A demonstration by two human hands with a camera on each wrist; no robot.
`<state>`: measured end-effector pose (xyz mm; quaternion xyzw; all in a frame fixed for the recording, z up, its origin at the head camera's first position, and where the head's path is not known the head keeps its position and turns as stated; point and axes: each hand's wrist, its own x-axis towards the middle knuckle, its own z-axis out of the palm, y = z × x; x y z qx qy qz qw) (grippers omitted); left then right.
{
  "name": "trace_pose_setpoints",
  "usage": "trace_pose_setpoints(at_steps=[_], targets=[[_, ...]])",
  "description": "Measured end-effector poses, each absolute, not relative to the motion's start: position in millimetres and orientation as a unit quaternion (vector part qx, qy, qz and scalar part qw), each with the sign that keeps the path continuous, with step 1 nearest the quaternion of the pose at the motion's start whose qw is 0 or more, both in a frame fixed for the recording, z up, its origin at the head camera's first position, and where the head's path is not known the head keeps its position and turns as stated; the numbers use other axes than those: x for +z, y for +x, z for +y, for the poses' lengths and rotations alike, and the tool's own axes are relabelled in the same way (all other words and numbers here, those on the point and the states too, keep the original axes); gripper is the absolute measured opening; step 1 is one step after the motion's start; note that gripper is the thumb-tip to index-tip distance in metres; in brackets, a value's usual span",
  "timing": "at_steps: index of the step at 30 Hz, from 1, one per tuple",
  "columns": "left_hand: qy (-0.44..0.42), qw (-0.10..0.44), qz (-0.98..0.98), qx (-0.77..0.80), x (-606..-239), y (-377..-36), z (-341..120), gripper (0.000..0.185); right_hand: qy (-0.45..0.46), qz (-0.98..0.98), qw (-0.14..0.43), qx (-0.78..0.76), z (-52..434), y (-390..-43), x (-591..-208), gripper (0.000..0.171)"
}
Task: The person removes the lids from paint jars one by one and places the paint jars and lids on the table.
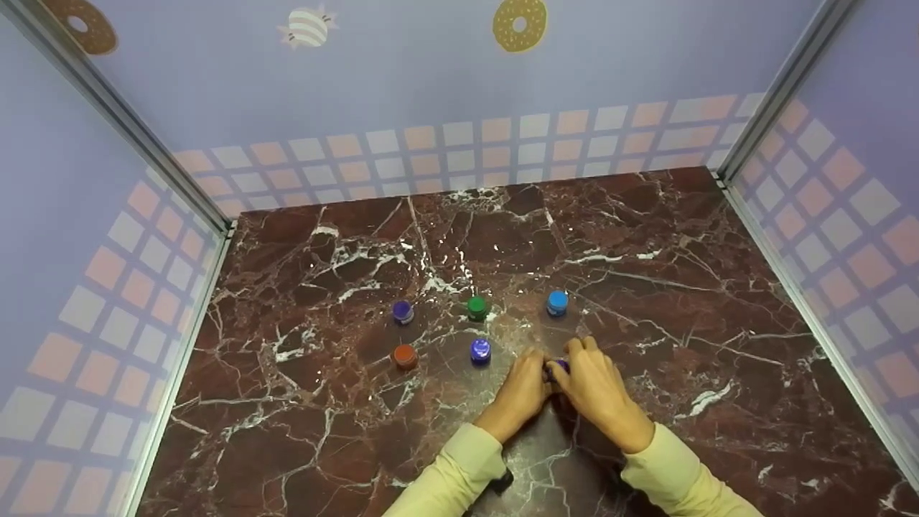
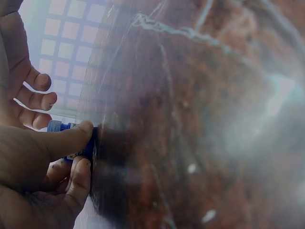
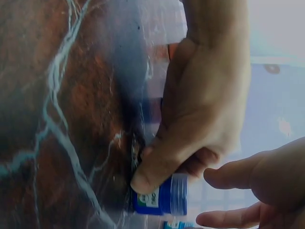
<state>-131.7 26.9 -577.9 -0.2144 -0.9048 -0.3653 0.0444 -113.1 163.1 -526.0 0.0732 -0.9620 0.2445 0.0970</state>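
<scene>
A small dark blue paint jar (image 3: 157, 198) with a ribbed cap (image 3: 179, 194) and a printed label stands on the marbled table. My left hand (image 1: 523, 388) grips its lower body between thumb and fingers, as the left wrist view also shows. Close over the jar is my right hand (image 1: 594, 384). In the right wrist view its thumb and finger (image 3: 233, 217) are spread and stay a small gap from the cap. From above, the hands hide most of the jar (image 1: 558, 370).
Nearby stand a blue-violet jar (image 1: 480, 351), an orange jar (image 1: 405, 357), a purple jar (image 1: 403, 312), a green jar (image 1: 477, 309) and a light blue jar (image 1: 557, 303). Patterned panels (image 1: 431, 86) wall the table (image 1: 287, 445) at the back and both sides.
</scene>
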Motion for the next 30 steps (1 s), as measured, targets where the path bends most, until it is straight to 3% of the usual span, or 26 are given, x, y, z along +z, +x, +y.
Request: trace_pose_setpoints(at_steps=[11,19,30], targets=[[-0.243,0.087,-0.892,-0.371,-585,-132,27,0.024,0.104,-0.967,0.14,0.187,155,-104,-534,0.032],[-0.232,0.062,-0.899,-0.368,-577,-132,27,0.027,0.131,-0.961,0.148,0.191,158,-108,-535,0.029],[-0.231,0.055,-0.899,-0.367,-579,-131,26,0.025,0.245,-0.94,0.125,0.202,171,-118,-534,0.025]])
